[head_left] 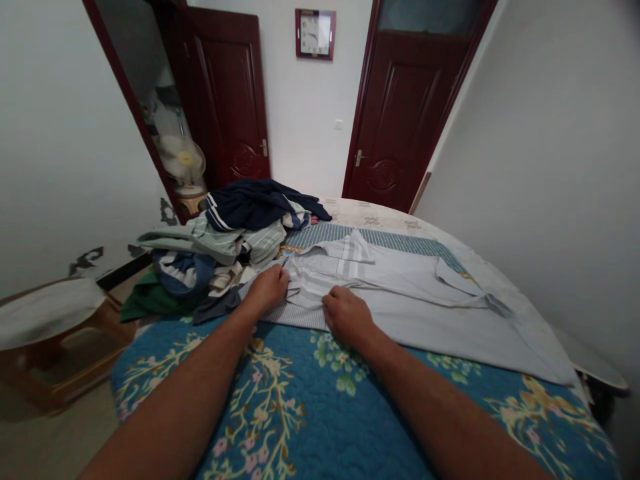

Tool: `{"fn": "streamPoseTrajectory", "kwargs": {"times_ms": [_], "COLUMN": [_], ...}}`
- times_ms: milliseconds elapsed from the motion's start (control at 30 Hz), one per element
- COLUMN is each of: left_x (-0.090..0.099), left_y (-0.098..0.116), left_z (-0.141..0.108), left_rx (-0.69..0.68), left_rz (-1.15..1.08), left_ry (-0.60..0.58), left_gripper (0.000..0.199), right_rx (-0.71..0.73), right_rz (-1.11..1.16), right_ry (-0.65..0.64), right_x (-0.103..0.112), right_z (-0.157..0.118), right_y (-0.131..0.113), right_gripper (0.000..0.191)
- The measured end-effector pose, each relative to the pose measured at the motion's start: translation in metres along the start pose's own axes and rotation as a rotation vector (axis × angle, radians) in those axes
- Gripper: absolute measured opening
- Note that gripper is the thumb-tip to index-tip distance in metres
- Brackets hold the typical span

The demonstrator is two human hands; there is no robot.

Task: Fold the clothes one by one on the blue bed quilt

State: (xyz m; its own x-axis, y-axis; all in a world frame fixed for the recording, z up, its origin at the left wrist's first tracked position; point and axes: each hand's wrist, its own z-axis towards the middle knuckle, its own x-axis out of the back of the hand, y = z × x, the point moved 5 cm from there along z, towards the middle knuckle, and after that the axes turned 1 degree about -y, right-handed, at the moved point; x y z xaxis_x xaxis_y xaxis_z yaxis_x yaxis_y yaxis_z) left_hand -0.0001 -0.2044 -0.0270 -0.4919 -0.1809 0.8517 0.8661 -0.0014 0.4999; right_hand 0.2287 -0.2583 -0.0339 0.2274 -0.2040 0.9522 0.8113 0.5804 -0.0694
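A light grey garment [425,300] with white and striped bands lies spread across the blue floral cover [320,413]. Its left part is bunched between my hands. My left hand [270,288] is closed on the garment's left end, beside the clothes pile. My right hand [349,316] pinches the fabric near the garment's lower edge, a short way to the right. Both sets of fingertips are partly hidden in the folds.
A heap of clothes [225,243], navy, pale green, blue and dark green, sits at the table's left. A stool [55,313] stands left of the table. Behind are a fan [183,159], two dark red doors and a wall clock [315,35].
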Motion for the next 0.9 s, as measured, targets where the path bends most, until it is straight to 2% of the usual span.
{"fn": "streamPoseTrajectory", "kwargs": {"times_ms": [167, 233, 333, 433, 533, 633, 733, 833, 900], "left_x": [0.006, 0.007, 0.002, -0.005, -0.011, -0.010, -0.003, 0.002, 0.000], "left_y": [-0.008, -0.004, 0.006, 0.018, 0.026, 0.026, 0.017, 0.007, 0.006], "left_z": [0.005, 0.003, -0.005, -0.012, -0.015, -0.012, -0.008, -0.006, -0.009], "left_rx": [0.077, 0.082, 0.061, -0.028, -0.130, -0.147, -0.021, 0.175, 0.261], "left_rz": [-0.257, -0.250, -0.164, -0.058, -0.038, -0.135, -0.319, -0.643, -0.822], "left_ry": [0.026, 0.019, -0.035, -0.069, -0.084, -0.071, -0.048, -0.064, -0.094], "left_gripper": [0.024, 0.027, 0.046, 0.058, 0.045, 0.029, 0.022, 0.020, 0.022], "right_rx": [-0.084, -0.082, -0.052, -0.019, 0.010, 0.016, 0.004, -0.004, 0.004], "right_rz": [0.128, 0.196, 0.264, 0.314, 0.356, 0.382, 0.388, 0.368, 0.354], "right_ry": [0.175, 0.216, 0.210, 0.209, 0.222, 0.245, 0.290, 0.304, 0.288], "right_x": [-0.002, 0.000, 0.000, -0.002, -0.004, -0.004, -0.001, 0.001, 0.002], "right_z": [-0.001, -0.002, -0.004, -0.004, -0.005, -0.007, -0.009, -0.011, -0.012], "right_y": [0.025, 0.032, 0.034, 0.032, 0.031, 0.034, 0.039, 0.042, 0.040], "right_gripper": [0.013, 0.014, 0.014, 0.016, 0.017, 0.017, 0.017, 0.017, 0.018]}}
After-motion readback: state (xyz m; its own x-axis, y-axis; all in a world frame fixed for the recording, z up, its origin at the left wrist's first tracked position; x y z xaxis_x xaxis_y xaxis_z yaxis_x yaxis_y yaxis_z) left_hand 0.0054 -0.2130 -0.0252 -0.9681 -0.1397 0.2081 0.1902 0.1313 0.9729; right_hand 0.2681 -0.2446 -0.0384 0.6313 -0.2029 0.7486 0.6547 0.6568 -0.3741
